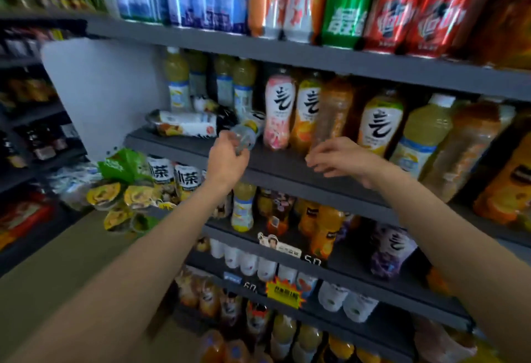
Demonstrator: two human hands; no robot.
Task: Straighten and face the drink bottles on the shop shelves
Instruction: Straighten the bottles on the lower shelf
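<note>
Left hand: the left hand (pixel 228 158) was raised to the front edge of the shelf (pixel 287 168), fingers curled round the base of a clear bottle (pixel 244 137).
Right hand: the right hand (pixel 342 158) hovered just above the same front edge, fingers spread and relaxed, gripping nothing; its fingertips were near the foot of an amber bottle (pixel 333 112).
Clear bottle: it lay tilted on its side near the left end of the shelf, base toward the edge, top pointing back toward the row.
Fallen bottle: a white-labelled bottle (pixel 184 124) lay flat at the shelf's left corner, just beside the clear one.
Standing row: a pink bottle (pixel 278 109), an orange-labelled bottle (pixel 307 112) and a yellow bottle (pixel 379 124) stood upright, labels forward.
Back left: pale yellow bottles (pixel 178 81) stood upright behind the fallen one.
</note>
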